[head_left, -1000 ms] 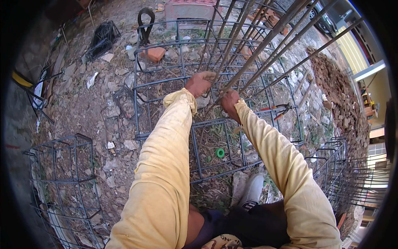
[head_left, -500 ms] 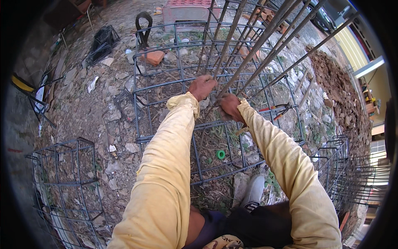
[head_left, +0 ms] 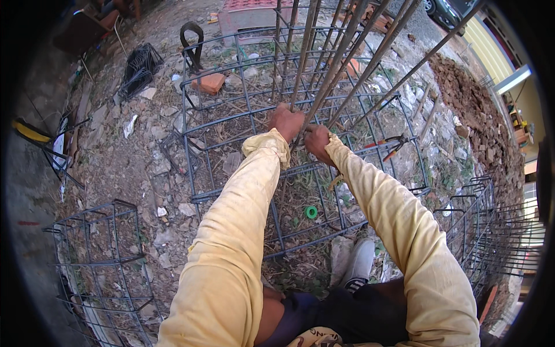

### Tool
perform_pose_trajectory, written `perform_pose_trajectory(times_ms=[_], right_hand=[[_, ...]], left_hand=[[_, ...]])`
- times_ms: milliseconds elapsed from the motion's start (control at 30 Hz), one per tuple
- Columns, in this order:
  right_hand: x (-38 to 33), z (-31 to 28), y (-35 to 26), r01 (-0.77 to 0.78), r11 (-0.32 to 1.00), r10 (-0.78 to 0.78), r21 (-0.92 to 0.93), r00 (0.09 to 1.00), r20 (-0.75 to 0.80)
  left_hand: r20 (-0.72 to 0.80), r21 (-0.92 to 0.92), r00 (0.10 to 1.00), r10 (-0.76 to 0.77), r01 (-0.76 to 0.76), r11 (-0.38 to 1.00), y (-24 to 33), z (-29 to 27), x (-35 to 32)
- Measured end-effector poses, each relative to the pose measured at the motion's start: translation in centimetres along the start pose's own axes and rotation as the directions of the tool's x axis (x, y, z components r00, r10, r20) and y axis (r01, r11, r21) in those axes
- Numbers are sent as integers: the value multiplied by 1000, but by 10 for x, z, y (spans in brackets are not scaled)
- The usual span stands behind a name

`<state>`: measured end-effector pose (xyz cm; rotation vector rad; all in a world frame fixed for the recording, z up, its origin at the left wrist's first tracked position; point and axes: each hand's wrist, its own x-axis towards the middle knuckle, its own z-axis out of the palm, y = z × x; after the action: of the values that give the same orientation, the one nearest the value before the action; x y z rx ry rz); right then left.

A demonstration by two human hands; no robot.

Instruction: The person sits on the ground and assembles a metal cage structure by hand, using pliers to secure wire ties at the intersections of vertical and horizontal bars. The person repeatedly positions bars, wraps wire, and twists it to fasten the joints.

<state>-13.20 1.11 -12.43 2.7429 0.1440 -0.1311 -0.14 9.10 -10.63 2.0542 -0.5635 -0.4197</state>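
Note:
My left hand (head_left: 287, 122) is closed beside the foot of the upright steel bars (head_left: 335, 63), its fingertips against one of them. Close to its right, my right hand (head_left: 318, 143) is also closed, with bent fingers at the base of the same bars. Whatever either set of fingers pinches is hidden. Both hands are over a flat steel rebar grid (head_left: 228, 122) lying on rough ground. Pincers with red handles (head_left: 395, 144) rest on the grid to the right of my right hand. A green plastic ring (head_left: 311, 211) lies below the hands, within the grid.
Rebar cages stand at the lower left (head_left: 118, 260) and the right (head_left: 471, 222). Beyond the grid are a brick (head_left: 209, 84), a dark loop (head_left: 192, 46) and a pink-topped block (head_left: 248, 20). My shoe (head_left: 361, 260) is by the grid's near edge.
My right hand has moved slightly up and left, closer to my left hand. The whole view has shifted a little. The pincers and green ring still lie on or within the grid.

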Motion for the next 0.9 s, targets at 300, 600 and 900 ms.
perform_pose_trajectory(times_ms=[300,600,900], right_hand=[[4,-25,5,114,993,-113,-10,970,-217],[29,57,40,-183,724,43,665,974,221],[27,18,25,-186,-587,278,788,868,411]], left_hand=[[46,-39,999,4,-2,999,-26,-12,-7],[282,-11,933,223,-229,973,-11,-59,-21],[276,489,908,315,-415,767,-6,-79,-34]])
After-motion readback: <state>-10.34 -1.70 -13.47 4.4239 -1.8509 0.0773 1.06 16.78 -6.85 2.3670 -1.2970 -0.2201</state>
